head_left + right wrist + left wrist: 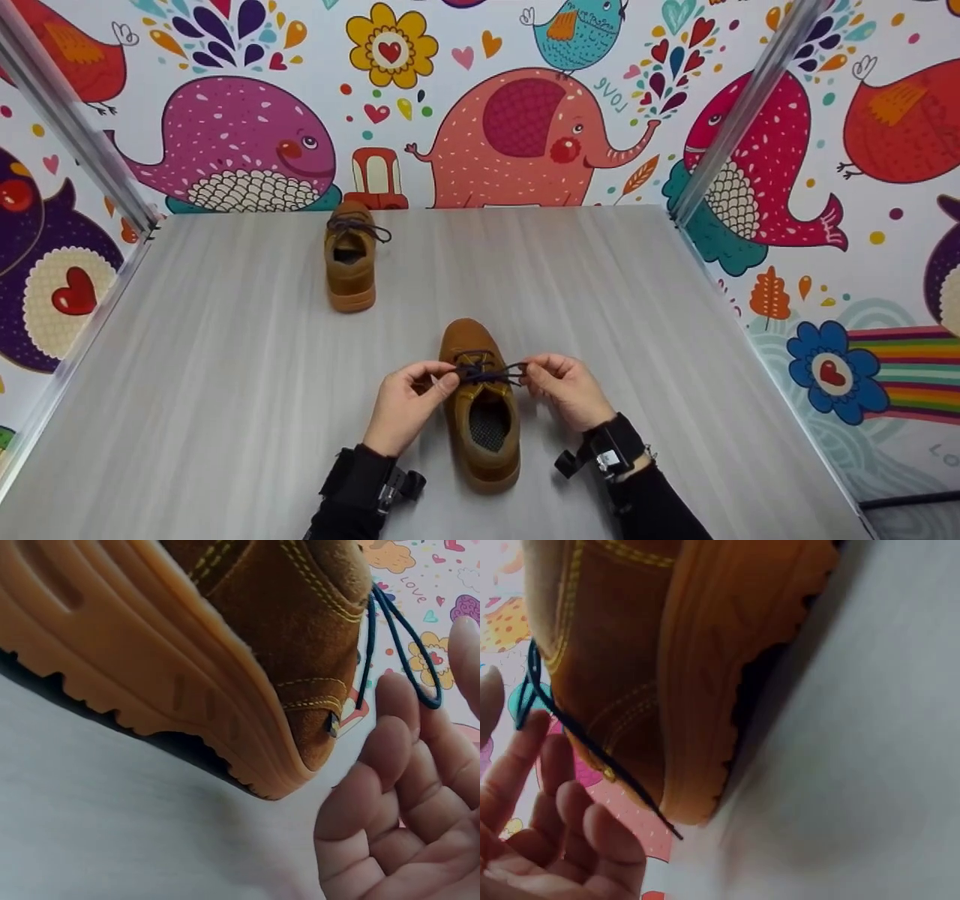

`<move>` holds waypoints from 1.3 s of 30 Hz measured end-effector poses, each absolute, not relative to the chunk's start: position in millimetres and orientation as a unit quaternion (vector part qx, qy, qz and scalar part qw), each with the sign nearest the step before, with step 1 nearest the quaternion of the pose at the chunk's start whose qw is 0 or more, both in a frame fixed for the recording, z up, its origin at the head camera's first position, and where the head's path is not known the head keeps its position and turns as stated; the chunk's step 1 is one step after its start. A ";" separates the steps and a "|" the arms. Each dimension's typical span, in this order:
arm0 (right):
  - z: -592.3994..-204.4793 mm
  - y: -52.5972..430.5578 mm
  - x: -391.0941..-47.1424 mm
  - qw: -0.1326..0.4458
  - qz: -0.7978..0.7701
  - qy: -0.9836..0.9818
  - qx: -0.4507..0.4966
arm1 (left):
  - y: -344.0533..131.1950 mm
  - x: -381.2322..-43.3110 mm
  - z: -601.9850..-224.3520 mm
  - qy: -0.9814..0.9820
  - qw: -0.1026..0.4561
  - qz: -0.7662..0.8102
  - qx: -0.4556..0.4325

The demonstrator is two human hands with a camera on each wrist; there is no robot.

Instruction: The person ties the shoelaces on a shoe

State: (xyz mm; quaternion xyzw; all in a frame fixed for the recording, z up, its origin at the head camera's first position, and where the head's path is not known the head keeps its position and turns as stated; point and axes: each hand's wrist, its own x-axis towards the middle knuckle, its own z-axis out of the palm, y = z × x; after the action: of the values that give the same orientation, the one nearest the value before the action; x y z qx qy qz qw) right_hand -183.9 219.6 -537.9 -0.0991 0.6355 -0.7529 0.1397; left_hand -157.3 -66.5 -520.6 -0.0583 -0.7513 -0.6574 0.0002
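Note:
A brown lace-up shoe (480,442) with yellow stitching stands on the grey table, heel toward me. Its dark laces (480,370) form a bow across the front, a loop to either side. My left hand (409,401) is at the left loop; in the left wrist view the loop's end (521,720) lies beside the index fingertip, thumb apart. On the other side is my right hand (566,390). In the right wrist view the right loop's rounded end (433,701) shows uncovered against the index finger, with a gap to the thumb.
A matching brown shoe (351,274) stands farther back on the left, a lace loop sticking out to its right. Walls printed with cartoon animals (517,142) border the grey table (615,300), and metal posts (735,112) rise at its back corners.

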 end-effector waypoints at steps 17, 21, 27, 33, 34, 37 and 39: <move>-541.4 211.1 -183.6 0.087 -0.669 0.736 -0.057 | -67.0 -159.3 -526.4 -0.728 -0.034 -0.683 -0.054; -541.2 212.0 -183.8 0.088 -0.655 0.747 -0.069 | -67.8 -158.9 -526.3 -0.733 -0.036 -0.677 -0.050; -540.2 213.4 -184.0 0.099 -0.642 0.756 -0.081 | -68.6 -158.9 -525.5 -0.738 -0.042 -0.672 -0.050; -539.1 218.8 -185.0 0.103 -0.628 0.768 -0.068 | -69.8 -159.1 -526.0 -0.741 -0.046 -0.668 -0.040; -538.8 220.2 -185.2 0.104 -0.627 0.769 -0.065 | -70.2 -159.1 -526.0 -0.740 -0.048 -0.670 -0.035; -536.5 224.2 -184.9 0.116 -0.631 0.765 -0.057 | -71.6 -158.9 -525.6 -0.733 -0.054 -0.678 -0.013; -535.2 226.3 -184.9 0.129 -0.638 0.757 -0.053 | -72.4 -158.5 -526.1 -0.728 -0.055 -0.683 0.000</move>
State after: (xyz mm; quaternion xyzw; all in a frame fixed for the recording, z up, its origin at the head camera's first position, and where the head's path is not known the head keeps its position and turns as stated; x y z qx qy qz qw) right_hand -184.9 226.3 -535.2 -0.0531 0.7568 -0.6384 0.1295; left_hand -158.5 -72.4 -526.1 -0.0001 -0.7279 -0.6834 -0.0548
